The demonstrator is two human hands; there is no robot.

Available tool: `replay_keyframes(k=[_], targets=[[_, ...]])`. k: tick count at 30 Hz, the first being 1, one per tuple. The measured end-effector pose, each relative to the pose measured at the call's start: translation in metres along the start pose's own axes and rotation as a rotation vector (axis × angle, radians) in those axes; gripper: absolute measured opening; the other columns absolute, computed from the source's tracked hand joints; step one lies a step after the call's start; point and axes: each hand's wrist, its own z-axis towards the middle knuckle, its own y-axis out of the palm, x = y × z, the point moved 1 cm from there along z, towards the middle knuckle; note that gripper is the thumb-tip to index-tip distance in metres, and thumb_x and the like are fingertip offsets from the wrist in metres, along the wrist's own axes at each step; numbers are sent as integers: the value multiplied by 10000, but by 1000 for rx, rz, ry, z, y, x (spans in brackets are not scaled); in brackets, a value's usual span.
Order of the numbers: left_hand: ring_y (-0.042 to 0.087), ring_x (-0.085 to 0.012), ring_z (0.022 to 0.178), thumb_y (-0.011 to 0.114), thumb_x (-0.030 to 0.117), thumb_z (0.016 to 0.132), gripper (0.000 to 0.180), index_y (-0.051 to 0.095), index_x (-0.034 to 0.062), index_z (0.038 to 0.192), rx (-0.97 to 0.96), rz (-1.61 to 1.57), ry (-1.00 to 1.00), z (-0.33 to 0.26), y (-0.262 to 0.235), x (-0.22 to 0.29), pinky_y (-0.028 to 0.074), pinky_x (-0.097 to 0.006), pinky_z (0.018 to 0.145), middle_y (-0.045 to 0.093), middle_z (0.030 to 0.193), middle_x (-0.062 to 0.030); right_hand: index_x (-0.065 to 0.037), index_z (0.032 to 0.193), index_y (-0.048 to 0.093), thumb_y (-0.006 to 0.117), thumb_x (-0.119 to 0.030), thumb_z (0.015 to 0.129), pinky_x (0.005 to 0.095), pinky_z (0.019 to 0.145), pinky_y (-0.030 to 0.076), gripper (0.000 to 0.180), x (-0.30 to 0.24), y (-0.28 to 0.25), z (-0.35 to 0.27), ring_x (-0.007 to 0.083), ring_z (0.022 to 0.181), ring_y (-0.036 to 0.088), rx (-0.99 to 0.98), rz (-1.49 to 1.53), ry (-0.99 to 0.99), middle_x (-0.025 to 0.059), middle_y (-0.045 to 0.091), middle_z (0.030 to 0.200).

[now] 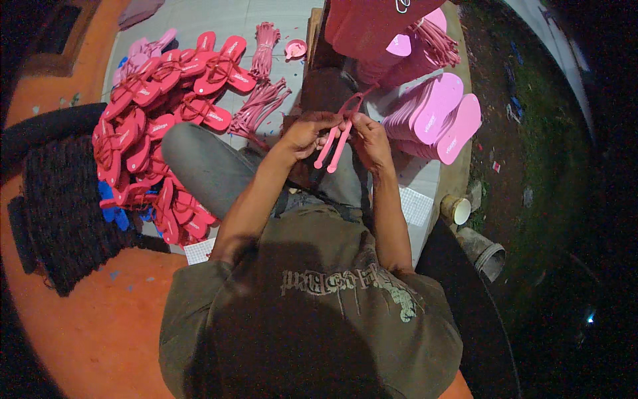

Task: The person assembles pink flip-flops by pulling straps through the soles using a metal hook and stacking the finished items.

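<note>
Head view shows my two hands meeting near the middle of the frame, a little above centre. My left hand (307,133) and my right hand (369,138) both pinch a pink sandal strap (337,136); its two arms hang down between my fingers, and its upper part rises toward the upper right. My fingers are curled closed on the strap, but where exactly each fingertip presses I cannot make out, because the knuckles cover it.

At the left of the frame lies a big heap of finished red sandals (156,143); some blue pieces show under it, mostly covered. Loose bundles of straps (260,103) lie on the pale floor (279,16) in the upper middle. At the upper right stands a stack of pink soles (438,116), and above it a large dark pink pile (372,23) is cut off by the top edge.

My grey trouser knee (206,163) is seen left of the hands. My shirt (312,306) fills the lower part and hides my lap. A small cup (457,209) stands at the right, just beside the dark ground, where little can be made out.
</note>
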Motion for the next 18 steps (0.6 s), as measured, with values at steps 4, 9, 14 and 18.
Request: replay_keyframes(k=[4,9,14,18], targets=[[478,-90,480,523,197,815,243,574,-19,915,-44,69,-4,-3,1,3,358,-198,409,612,775,-101,2,851,527,482,-246,860,268,686,440,253,0,0,0,143,716,541,-19,13,-21,58,568,788],[420,-111,514,476,440,814,430,557,20,769,50,1237,146,-19,18,13,350,-312,465,489,590,-21,22,1034,532,510,-142,818,240,674,417,272,-17,11,-10,110,741,514,56,-463,-90,43,579,837],[436,-134,525,441,437,825,435,514,20,727,-14,1245,235,-27,25,13,373,-329,502,450,545,-37,50,1018,545,527,-108,815,251,760,437,258,-34,9,4,159,833,573,129,-61,-204,102,610,869],[484,-177,589,518,414,789,402,540,24,879,-1,1155,230,-38,47,32,407,-327,575,522,661,-63,28,982,573,533,-172,836,215,644,438,251,-71,27,2,93,737,544,147,-236,-396,52,602,826]])
